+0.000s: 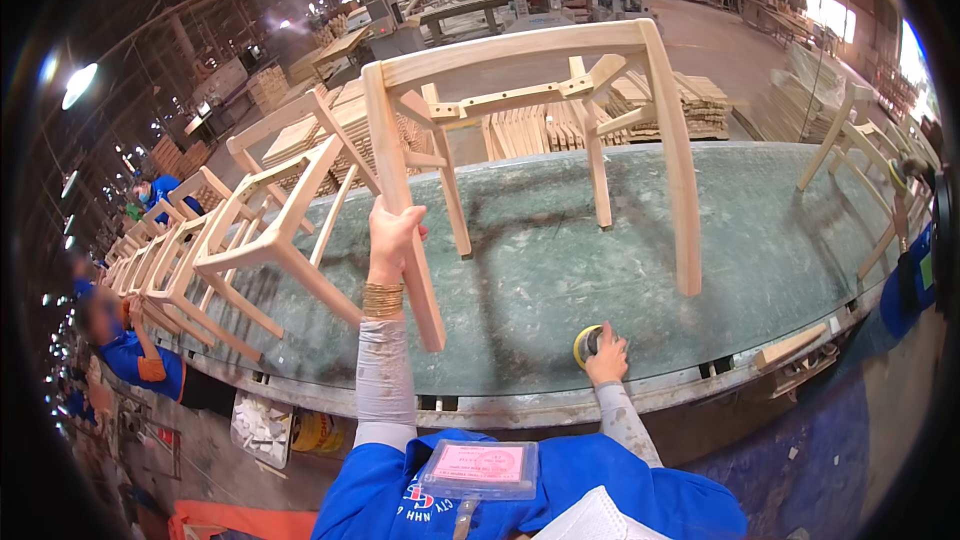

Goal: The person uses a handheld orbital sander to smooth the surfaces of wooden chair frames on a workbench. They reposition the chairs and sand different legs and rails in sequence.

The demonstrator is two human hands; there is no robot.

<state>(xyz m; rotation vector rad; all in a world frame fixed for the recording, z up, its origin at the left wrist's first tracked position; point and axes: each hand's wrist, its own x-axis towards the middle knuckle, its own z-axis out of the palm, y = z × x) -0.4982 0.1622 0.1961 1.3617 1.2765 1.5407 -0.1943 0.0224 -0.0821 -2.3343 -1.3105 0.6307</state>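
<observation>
A bare wooden chair frame (520, 48) stands in front of me on the green worktable, its curved top rail facing me and screw holes showing in the inner rail. My left hand (395, 240) is closed around its left back leg, partway up. Low on the right, near the table's front edge, my right hand (608, 355) has its fingers wrapped over a round sanding pad (586, 345) with a yellow rim and dark middle. The pad rests at the tabletop, apart from the chair; its underside is hidden.
The green worktable (540, 320) curves across the view. Several similar chair frames (285, 235) line its left side, with a co-worker in blue (150, 360) beside them. More chairs and another worker (905, 280) are at the right. Stacked wooden parts (525, 132) lie beyond the table.
</observation>
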